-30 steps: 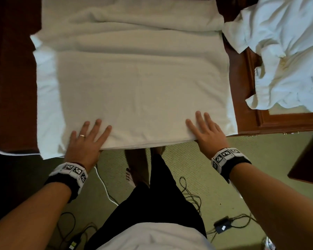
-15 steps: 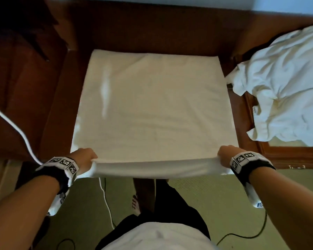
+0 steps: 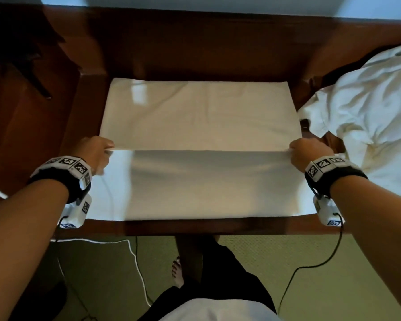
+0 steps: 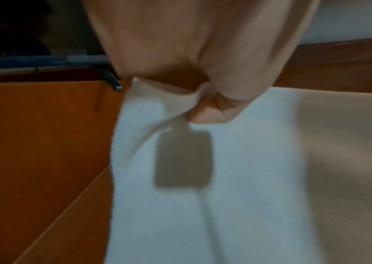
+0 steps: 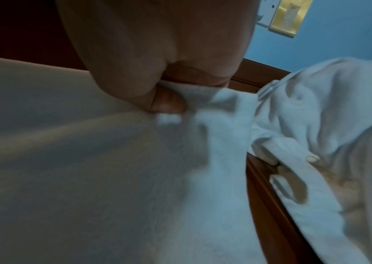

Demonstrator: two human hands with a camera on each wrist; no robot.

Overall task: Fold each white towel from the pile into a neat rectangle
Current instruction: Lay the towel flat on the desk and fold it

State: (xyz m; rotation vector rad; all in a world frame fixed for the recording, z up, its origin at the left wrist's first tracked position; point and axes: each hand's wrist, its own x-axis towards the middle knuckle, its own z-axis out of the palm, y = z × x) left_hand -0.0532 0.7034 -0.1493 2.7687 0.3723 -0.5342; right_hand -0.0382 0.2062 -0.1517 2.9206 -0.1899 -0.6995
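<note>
Left hand (image 3: 95, 151) and right hand (image 3: 307, 152) each pinching the white towel's (image 3: 195, 126) lifted edge over the worktop (image 3: 195, 227), rumpled towel pile (image 3: 366, 117) just right of it

towel (image 3: 195, 119): white, flat on the wooden top, near half lifted into a taut fold across the middle
pile (image 3: 366, 117): crumpled white cloth, at 3 o'clock, just beside
</note>
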